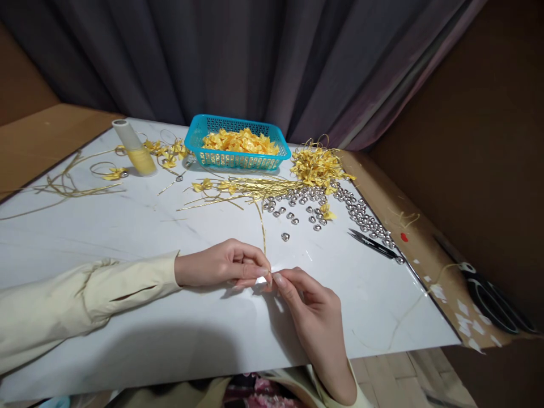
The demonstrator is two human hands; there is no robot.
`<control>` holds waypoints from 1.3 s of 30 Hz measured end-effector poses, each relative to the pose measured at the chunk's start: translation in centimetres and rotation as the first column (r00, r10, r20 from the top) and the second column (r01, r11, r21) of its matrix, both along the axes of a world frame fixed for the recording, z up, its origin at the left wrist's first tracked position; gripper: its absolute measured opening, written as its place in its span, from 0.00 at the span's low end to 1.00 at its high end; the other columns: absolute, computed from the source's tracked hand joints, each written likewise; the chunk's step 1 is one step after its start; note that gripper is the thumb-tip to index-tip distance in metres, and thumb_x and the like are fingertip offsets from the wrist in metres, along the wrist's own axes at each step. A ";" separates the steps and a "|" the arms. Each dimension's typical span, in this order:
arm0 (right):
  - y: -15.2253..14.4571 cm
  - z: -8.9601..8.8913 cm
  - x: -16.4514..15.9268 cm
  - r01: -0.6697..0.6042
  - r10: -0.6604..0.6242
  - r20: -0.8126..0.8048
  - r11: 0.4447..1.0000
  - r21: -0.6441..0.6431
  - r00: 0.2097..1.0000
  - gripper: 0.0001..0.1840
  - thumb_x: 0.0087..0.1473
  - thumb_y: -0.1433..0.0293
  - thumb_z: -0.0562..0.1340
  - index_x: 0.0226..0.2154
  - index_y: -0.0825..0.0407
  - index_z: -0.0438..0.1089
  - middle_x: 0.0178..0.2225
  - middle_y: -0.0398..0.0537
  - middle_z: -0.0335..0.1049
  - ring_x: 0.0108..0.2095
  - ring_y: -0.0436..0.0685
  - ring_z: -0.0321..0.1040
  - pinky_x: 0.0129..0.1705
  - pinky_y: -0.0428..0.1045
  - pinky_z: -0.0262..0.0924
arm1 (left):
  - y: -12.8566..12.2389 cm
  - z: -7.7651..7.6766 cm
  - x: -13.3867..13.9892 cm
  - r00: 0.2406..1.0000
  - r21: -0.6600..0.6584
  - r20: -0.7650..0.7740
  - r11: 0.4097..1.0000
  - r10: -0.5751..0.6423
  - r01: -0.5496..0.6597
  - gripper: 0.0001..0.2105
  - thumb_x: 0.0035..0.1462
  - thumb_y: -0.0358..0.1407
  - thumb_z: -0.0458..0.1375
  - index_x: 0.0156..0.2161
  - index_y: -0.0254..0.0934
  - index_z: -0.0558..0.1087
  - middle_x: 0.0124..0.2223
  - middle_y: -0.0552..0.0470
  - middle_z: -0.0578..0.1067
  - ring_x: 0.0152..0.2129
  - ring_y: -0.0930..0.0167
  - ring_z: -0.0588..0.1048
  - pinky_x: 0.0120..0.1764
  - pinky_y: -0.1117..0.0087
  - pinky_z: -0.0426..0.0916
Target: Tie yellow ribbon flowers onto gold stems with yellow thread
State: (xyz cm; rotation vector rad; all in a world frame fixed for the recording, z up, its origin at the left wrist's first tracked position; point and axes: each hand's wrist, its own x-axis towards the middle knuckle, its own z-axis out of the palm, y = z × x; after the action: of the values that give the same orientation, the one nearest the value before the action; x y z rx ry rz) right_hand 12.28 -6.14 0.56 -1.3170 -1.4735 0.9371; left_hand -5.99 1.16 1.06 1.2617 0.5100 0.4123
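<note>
My left hand (225, 263) and my right hand (317, 309) meet fingertip to fingertip above the white tabletop. Both pinch a thin gold cord (264, 232), which rises from between them and curves away toward the back. Exactly how the cord lies at the fingertips is too small to make out. Just beyond the hands is a single silver heart-shaped bead (285, 237). Farther back, a bundle of gold cords (263, 186) lies beside many loose silver beads (314, 195).
A blue basket (238, 161) holds yellow bows. Right of it sits a pile of yellow bows with cords (317, 164). At left stands a tube with yellow contents (136, 150) near loose cords (68, 181). Black thread snips (374, 245) and large scissors (493, 300) lie right.
</note>
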 end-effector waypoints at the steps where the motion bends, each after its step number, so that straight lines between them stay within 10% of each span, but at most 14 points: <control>1: 0.0 0.0 0.0 0.001 -0.001 0.005 1.000 -0.002 1.000 0.11 0.57 0.66 0.61 0.26 0.50 0.75 0.24 0.43 0.74 0.26 0.52 0.68 0.31 0.46 0.61 | 0.0 0.0 0.0 1.000 0.001 0.002 1.000 -0.001 0.001 0.13 0.59 0.42 0.59 0.35 0.31 0.73 0.21 0.59 0.64 0.17 0.79 0.58 0.21 0.76 0.53; 39: -0.4 -0.1 0.0 0.018 -0.035 0.111 0.989 0.150 0.993 0.10 0.59 0.70 0.60 0.26 0.50 0.71 0.23 0.42 0.71 0.26 0.52 0.66 0.31 0.47 0.58 | -0.1 -0.5 -0.1 0.996 -0.033 0.018 0.996 -0.082 0.083 0.14 0.60 0.44 0.56 0.36 0.32 0.69 0.19 0.61 0.61 0.16 0.78 0.56 0.21 0.75 0.50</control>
State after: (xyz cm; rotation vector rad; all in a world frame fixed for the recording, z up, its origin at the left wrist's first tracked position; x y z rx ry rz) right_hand 12.26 -6.50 0.46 -1.2944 -1.5768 0.7310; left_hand -6.06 1.04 0.59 1.2420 0.4476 0.3432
